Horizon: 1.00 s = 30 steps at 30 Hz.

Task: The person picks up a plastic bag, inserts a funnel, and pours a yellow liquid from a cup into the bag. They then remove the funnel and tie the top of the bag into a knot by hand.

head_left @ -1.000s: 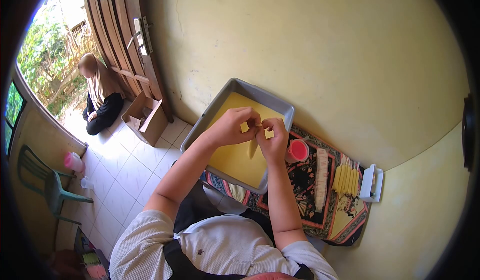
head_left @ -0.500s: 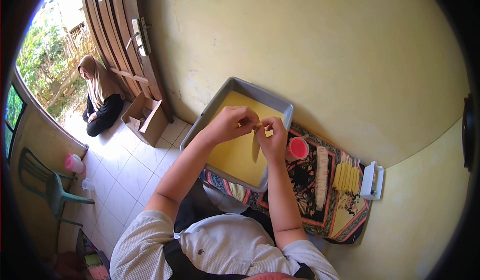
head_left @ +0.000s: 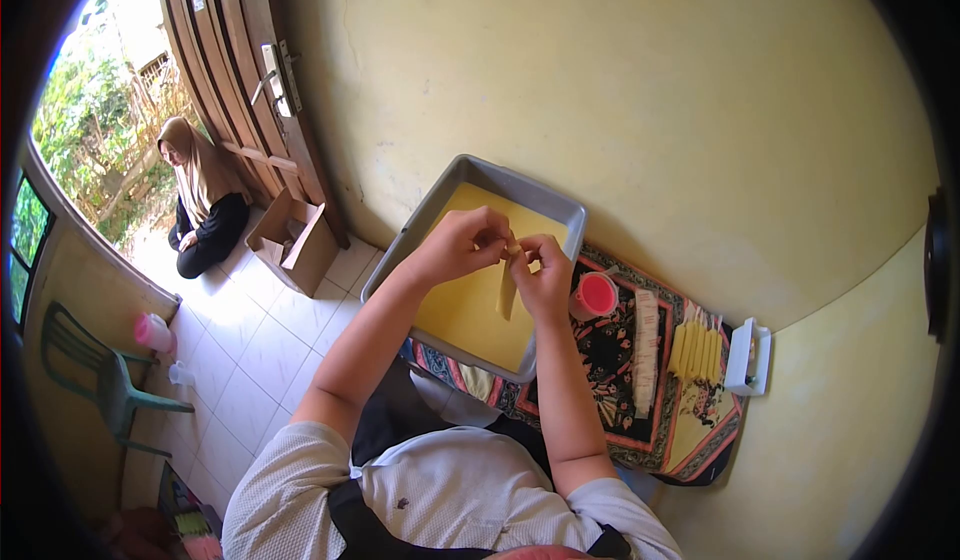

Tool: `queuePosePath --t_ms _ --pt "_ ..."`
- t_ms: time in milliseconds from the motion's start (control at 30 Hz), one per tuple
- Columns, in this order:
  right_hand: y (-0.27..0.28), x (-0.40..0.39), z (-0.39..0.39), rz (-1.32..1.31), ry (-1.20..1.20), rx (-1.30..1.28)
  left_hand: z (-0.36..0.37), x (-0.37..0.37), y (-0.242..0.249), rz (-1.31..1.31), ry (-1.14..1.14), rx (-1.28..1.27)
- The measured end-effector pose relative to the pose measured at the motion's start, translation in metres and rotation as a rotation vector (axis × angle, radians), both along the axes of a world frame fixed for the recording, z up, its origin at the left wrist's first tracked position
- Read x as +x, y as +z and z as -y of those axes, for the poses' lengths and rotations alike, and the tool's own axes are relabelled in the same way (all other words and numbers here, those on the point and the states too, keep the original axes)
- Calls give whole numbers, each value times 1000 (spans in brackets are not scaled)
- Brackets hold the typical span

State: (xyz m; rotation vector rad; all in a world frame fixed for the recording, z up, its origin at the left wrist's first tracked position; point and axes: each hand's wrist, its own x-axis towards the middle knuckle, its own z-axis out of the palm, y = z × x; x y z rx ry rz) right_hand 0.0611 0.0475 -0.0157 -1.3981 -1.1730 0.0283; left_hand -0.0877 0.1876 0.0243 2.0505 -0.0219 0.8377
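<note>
Over a grey tub (head_left: 452, 345) with a flat yellow content, my two hands meet at the top of a slim yellow plastic pouch (head_left: 506, 298). My left hand (head_left: 468, 245) pinches the pouch's upper end, fingers curled. Close beside it, my right hand (head_left: 541, 278) has thumb and fingers closed around the same end. The pouch hangs down between them; the exact grip is partly hidden by the fingers. To the right, several similar yellow pouches (head_left: 697, 352) lie side by side on a patterned cloth (head_left: 600, 390).
A red-topped cup (head_left: 597, 295), a long pale strip (head_left: 645, 355) and a white holder (head_left: 746, 358) stand or lie on the right. At left are a seated person (head_left: 205, 205), a cardboard box (head_left: 300, 245), a green chair (head_left: 115, 385) and a wooden door (head_left: 235, 80).
My left hand has shifted slightly, and the fingers have drawn closer together at the pouch's top. The pouch hangs slightly farther left. The view has tilted a little.
</note>
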Motion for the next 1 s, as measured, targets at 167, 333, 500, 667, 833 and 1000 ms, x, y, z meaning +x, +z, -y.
queuePosePath --t_ms 167,333,500,667,833,1000 --pt "5 2 -1 120 2 146 10 2 5 9 17 -233" --pt "13 -1 2 153 31 156 7 0 14 -151 52 -289" --pt "14 -4 4 157 -13 101 -3 1 6 -103 30 -85" --pt "16 -5 4 175 -34 71 -1 -3 15 -113 65 118" --pt "16 -6 3 195 -52 73 0 -5 20 -140 71 136" --pt "16 -4 1 233 -71 133 5 -3 22 -48 103 245"
